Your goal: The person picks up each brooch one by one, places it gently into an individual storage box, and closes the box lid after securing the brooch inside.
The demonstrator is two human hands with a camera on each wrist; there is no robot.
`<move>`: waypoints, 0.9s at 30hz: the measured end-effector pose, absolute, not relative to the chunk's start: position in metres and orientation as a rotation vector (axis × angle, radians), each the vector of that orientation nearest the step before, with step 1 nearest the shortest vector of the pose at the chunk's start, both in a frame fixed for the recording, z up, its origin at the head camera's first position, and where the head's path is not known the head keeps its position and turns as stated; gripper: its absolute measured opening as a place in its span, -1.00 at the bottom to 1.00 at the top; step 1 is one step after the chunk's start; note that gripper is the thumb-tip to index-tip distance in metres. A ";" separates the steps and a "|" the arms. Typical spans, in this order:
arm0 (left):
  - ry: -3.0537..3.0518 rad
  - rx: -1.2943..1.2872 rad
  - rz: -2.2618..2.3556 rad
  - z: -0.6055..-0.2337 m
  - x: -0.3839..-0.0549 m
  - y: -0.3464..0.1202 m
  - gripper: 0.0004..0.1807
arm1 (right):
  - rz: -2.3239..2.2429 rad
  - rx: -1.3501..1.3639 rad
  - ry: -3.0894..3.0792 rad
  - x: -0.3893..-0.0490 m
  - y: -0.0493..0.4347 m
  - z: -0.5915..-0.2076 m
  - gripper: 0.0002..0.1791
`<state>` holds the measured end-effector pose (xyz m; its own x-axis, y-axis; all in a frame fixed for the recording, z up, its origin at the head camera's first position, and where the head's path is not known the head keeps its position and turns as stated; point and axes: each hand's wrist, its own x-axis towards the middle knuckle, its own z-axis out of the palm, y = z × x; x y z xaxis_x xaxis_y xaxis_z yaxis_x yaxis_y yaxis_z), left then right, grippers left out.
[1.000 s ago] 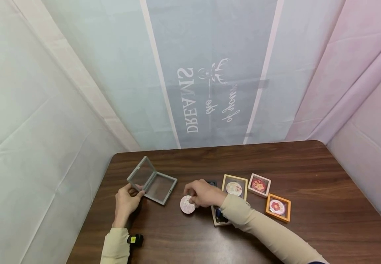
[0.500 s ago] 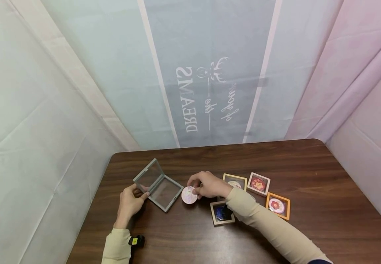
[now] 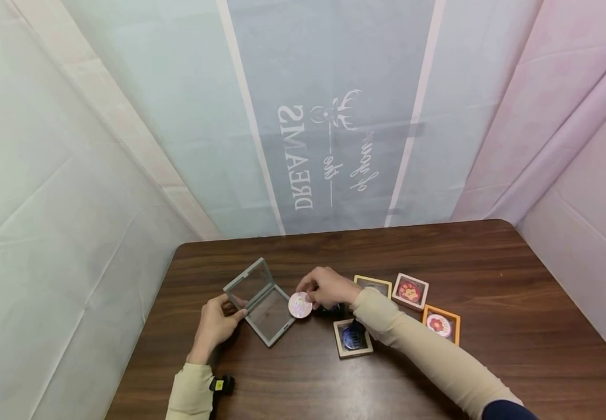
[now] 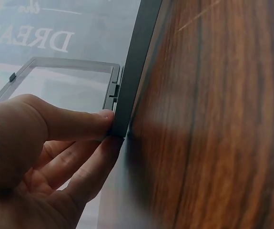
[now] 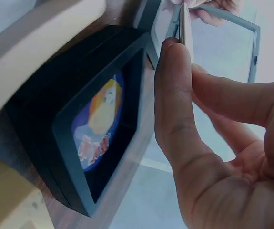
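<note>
My left hand [image 3: 216, 326] pinches the hinge-side corner of a grey square display frame [image 3: 281, 334], thumb on top and fingers beneath in the left wrist view. Its clear-filmed lid [image 3: 250, 286] stands tilted up. Between the thumb and fingers of my right hand [image 3: 330, 287] is a round, shiny pinkish badge [image 3: 300, 305], held near the frame's right corner. Edge-on, the badge [image 5: 186, 33] looks like a thin disc in the right wrist view. Beside that hand a black display frame [image 5: 36, 102] holds a colourful round badge; my hand mostly hides it in the head view.
Several more filled frames lie to the right: a beige one [image 3: 341, 348] with a blue badge, a yellow one [image 3: 373, 280] partly under the right forearm, a white one [image 3: 410, 277] and an orange one [image 3: 458, 326]. Cloth walls surround the brown wooden table [image 3: 413, 251].
The grey frame and my left hand have shifted right and slightly toward me. My right hand has raised the badge a little away from me, and badge and frame are now closer together.
</note>
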<state>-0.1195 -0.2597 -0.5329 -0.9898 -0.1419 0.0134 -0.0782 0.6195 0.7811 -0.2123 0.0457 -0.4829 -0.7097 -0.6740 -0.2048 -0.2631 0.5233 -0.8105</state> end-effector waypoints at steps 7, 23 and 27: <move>-2.769 0.180 -1.361 -0.534 -0.117 -0.254 -0.84 | -1.028 -0.814 2.285 -0.214 0.029 -0.488 -0.71; -2.749 0.141 -1.385 -0.539 -0.121 -0.250 -0.84 | -0.925 -0.790 2.401 -0.208 -0.012 -0.495 -0.84; -2.742 0.139 -1.381 -0.539 -0.122 -0.252 -0.83 | -0.910 -0.805 2.427 -0.207 -0.017 -0.495 -0.90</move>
<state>-0.1217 -0.2518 -0.5392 -0.9936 -0.1113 0.0204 -0.0498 0.5925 0.8040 -0.2074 -0.0170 -0.4951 -0.7421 -0.6455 -0.1809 -0.3673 0.6172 -0.6958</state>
